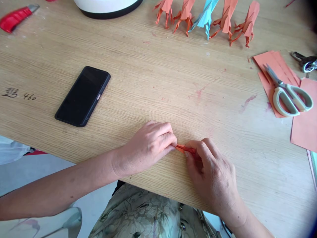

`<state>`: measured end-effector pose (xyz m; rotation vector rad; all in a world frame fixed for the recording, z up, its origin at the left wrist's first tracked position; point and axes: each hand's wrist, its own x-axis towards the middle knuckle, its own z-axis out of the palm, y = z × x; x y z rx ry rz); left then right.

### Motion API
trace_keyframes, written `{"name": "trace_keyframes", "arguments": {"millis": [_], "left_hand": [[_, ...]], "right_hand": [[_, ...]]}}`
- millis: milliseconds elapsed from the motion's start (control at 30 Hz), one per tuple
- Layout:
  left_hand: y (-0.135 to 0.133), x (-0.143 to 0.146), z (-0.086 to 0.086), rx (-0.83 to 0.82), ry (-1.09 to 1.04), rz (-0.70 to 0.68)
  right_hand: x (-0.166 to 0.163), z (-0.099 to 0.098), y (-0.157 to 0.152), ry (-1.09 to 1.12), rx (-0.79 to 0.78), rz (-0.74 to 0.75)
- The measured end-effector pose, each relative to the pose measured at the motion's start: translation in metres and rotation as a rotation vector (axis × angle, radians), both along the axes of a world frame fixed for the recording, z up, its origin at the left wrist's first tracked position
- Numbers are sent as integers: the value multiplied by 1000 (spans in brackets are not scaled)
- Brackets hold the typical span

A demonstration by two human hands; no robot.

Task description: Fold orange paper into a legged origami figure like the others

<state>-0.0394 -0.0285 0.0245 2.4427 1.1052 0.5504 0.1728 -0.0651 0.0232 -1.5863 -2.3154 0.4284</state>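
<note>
Just above the front part of the wooden table, a narrow folded piece of orange paper (182, 148) stretches between my two hands. My left hand (155, 142) is closed with its fingertips pinching the paper's left end. On the other side, my right hand (213, 172) grips the paper between thumb and forefinger. Only a short creased stretch shows between the fingers; both ends are hidden by my hands.
Several folded orange paper figures (226, 19) and a blue one (206, 16) stand at the back. Scissors (288, 94) lie on orange paper sheets (305, 122) at right. A black phone (83, 96), a red utility knife (16, 19) and a white rounded object (106, 5) occupy the left side.
</note>
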Motion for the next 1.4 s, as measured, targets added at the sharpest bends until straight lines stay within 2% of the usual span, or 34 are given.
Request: {"name": "trace_keyframes", "arguments": {"millis": [200,467,700,1000,1400], "left_hand": [[-2,0,1,72,51,-29],[2,-2,2,38,52,-48],[2,-11,0,0,-29,-40],[1,-1,-1,53,-60,-22],[-1,-1,-3,-53,-123,29]], "right_hand": [[0,0,-1,-14,-6,-2],[-1,1,0,-10,-19,-1],[-1,1,1,-9,-10,2],[0,0,0,-16,-7,0],[1,-1,-1,-24,-14,-4]]}}
